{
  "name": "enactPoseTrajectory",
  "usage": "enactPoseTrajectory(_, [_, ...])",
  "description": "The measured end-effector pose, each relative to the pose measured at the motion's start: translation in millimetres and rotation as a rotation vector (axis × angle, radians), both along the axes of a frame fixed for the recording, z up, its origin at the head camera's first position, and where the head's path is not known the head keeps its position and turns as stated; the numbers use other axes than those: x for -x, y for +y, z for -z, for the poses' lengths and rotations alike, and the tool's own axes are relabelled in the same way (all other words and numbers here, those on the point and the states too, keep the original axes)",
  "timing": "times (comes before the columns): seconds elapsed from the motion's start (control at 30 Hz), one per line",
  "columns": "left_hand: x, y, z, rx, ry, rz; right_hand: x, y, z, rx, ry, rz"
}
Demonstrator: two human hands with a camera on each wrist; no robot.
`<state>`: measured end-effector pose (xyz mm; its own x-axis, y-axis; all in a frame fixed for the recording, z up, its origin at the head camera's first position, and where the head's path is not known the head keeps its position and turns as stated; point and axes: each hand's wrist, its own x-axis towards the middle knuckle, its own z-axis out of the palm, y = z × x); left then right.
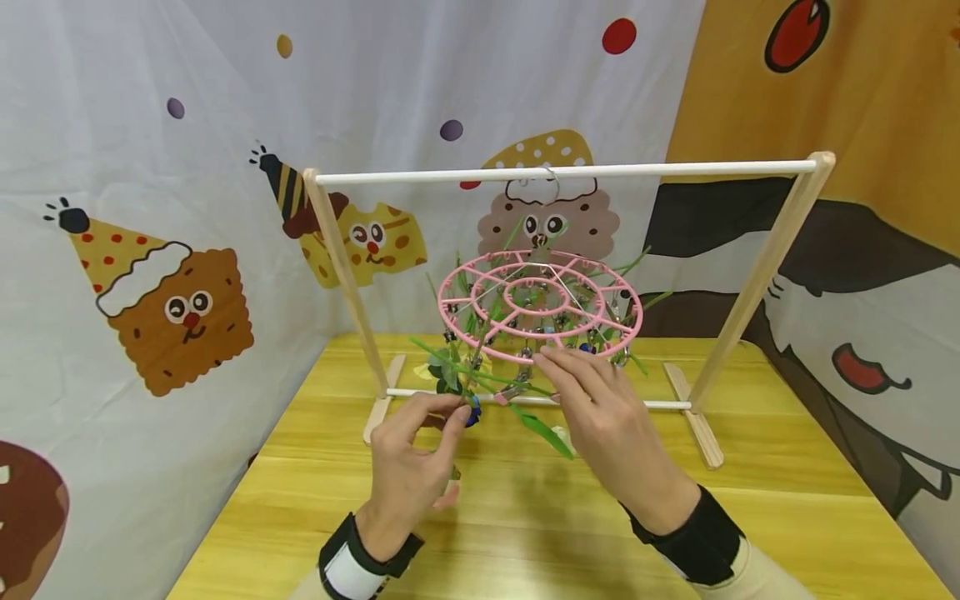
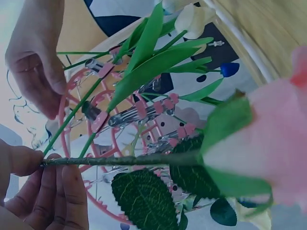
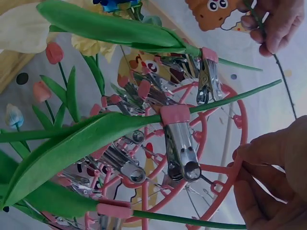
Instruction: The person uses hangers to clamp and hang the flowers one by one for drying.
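Note:
My left hand [image 1: 408, 454] pinches the thin stem of an artificial pink rose [image 2: 259, 148] between thumb and fingers. In the left wrist view the bloom points right, with dark green leaves below the stem. My right hand [image 1: 603, 417] grips the outer rim of a round pink hanging dryer [image 1: 641, 312] at its near side. Metal clips with pink tips [image 3: 178, 139] hang from the dryer and hold artificial flowers by their stems. Among them are a white tulip [image 2: 191, 21], a blue tulip [image 2: 230, 70] and coral tulips [image 3: 54, 52].
The dryer hangs by a hook from the white top bar [image 1: 675, 169] of a stand with wooden legs [image 1: 761, 275]. A lower white bar [image 1: 660, 405] joins the legs just above the wooden table [image 1: 787, 517]. Behind is a cartoon-printed curtain [image 1: 375, 83].

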<state>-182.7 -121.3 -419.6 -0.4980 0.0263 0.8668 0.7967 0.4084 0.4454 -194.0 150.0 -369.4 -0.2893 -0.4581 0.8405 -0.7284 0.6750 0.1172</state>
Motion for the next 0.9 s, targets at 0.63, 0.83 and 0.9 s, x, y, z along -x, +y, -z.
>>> enactPoseTrajectory(0.63, [-0.3, -12.0, -2.8, -0.112, -0.037, -0.034, 8.4, 22.0, -0.6, 0.063, 0.002, 0.04])
enactPoseTrajectory(0.83, [-1.7, -11.2, -1.5, -0.156, -0.137, -0.024, 4.2, 31.8, -1.0, 0.172, 0.015, 0.005])
enactPoseTrajectory(0.9, [-1.6, -11.3, -0.8, -0.172, -0.17, -0.021, -0.3, 30.8, -1.7, 0.259, 0.064, -0.024])
